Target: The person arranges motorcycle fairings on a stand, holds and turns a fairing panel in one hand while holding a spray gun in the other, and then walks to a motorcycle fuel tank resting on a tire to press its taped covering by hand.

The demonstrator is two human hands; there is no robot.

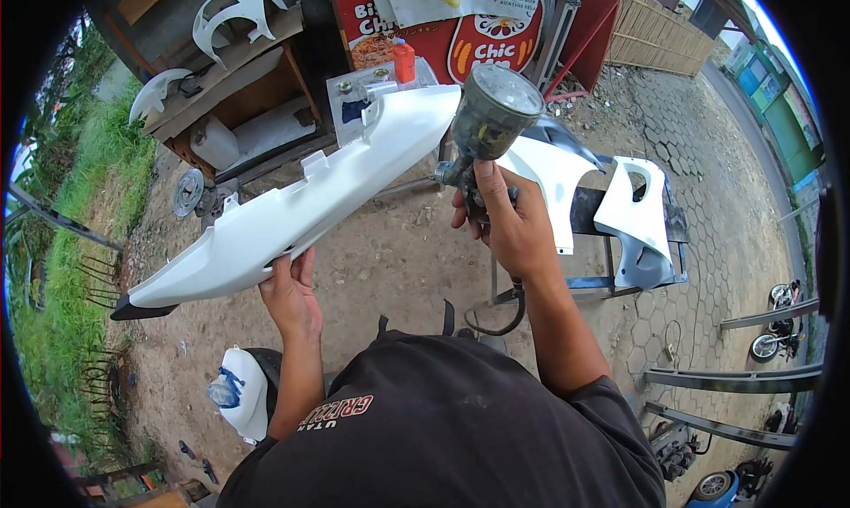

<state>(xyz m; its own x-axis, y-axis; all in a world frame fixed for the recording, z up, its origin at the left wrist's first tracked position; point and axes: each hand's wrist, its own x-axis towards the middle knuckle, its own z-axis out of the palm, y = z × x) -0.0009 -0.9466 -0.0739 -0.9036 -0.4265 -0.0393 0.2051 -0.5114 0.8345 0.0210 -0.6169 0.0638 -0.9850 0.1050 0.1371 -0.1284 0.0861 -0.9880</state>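
Note:
My left hand (pixel 295 297) grips a long white motorcycle body panel (pixel 292 209) by its lower edge, near a slot. The panel slants across the view, its dark tip at the lower left and its broad end at the upper right. In my right hand (pixel 512 220) is a paint spray gun (pixel 498 110) with a round cup on top, held upright. Its cup stands just right of the panel's upper end. A dark hose (pixel 505 318) hangs below the gun. My right fingers wrap round the handle, and the trigger is partly hidden.
More white panels (pixel 633 203) rest on a metal stand to the right. A small table (pixel 354 88) with a red bottle (pixel 404 62) stands ahead. Behind at left, a wooden shelf (pixel 226 65) bears white parts. A white tank-like part (pixel 243 393) lies low at left.

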